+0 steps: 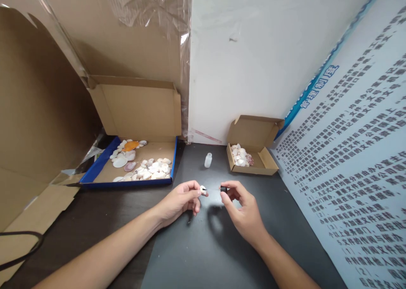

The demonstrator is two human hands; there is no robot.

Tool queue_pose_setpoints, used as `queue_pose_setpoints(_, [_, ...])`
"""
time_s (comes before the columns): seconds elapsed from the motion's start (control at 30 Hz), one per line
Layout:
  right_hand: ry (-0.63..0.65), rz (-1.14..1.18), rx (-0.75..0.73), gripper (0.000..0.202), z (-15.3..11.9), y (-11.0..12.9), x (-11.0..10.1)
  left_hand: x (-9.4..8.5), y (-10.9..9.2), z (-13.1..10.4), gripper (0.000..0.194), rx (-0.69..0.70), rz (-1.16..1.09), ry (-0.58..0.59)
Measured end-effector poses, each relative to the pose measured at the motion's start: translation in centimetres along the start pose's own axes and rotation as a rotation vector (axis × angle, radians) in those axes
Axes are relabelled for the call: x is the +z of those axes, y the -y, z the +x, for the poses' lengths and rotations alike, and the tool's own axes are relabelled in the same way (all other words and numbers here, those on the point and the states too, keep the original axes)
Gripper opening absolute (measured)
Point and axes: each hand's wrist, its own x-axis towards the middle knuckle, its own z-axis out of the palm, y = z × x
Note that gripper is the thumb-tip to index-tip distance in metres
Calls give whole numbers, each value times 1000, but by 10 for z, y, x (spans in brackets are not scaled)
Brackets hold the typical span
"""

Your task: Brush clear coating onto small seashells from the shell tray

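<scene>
Between the thumb and fingers of my left hand (182,200) is a small whitish shell (203,190). My right hand (242,208) pinches a black cap (223,189), from which a thin, pale stem points left to the shell; a dark tip shows at the shell's surface. Both hands are raised over the dark grey mat (203,255). Just beyond them stands a small, open whitish bottle (208,160).
A blue-edged cardboard box (127,184) at the left holds white shells and an orange one. A smaller open cardboard box (253,170) with shells is at the back right. A white wall (247,61) rises behind, a printed panel (358,154) at the right.
</scene>
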Motion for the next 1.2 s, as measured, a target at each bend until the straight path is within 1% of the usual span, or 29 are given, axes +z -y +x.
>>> queue_pose_setpoints(0.07, [-19, -39, 0, 14, 1, 0, -1, 0, 0, 0, 30, -1, -4, -4])
queue_pose_setpoints(0.13, [-36, -29, 6, 15, 1, 0, -2, -1, 1, 0, 30, -5, -4, -5])
queue_pose_setpoints(0.23, [-10, 8, 4, 16, 2, 0, -3, 0, 1, 1, 29, -2, -7, -3])
queue_pose_setpoints(0.3, [2, -19, -14, 15, 2, 1, -3, 0, 0, 0, 30, 2, -8, -19])
queue_pose_setpoints(0.4, [-29, -57, -19, 13, 2, 2, -4, 2, -2, 0, 31, 0, -4, -46])
queue_pose_setpoints(0.47, [-44, -18, -3, 14, 2, 1, -3, 3, -3, 0, 32, -1, 1, -55])
queue_pose_setpoints(0.57, [-17, 63, 14, 17, 1, 0, -2, 3, -3, 0, 33, 2, 6, -57])
queue_pose_setpoints(0.63, [-2, 47, 6, 16, 1, 0, -2, 3, -3, 0, 33, 3, 9, -56])
queue_pose_setpoints(0.73, [-26, -19, 1, 14, 2, 1, -3, 2, -2, 0, 33, -7, 21, -59])
queue_pose_setpoints(0.83, [-49, 19, 8, 15, 2, 1, -4, 1, -1, 1, 33, -9, 28, -63])
queue_pose_setpoints(0.9, [-29, 54, 0, 15, 2, 2, -3, 1, -1, 1, 33, -1, 29, -62])
queue_pose_setpoints(1.0, [-4, 15, -18, 13, 2, 3, -2, 1, 0, 1, 33, 3, 28, -57])
queue_pose_setpoints(1.1, [-38, -25, -20, 10, 3, 4, -2, 1, -1, 1, 33, -4, 21, -65])
queue_pose_setpoints(1.2, [-57, 13, -17, 12, 2, 4, -3, 1, -1, 1, 34, -5, 17, -68])
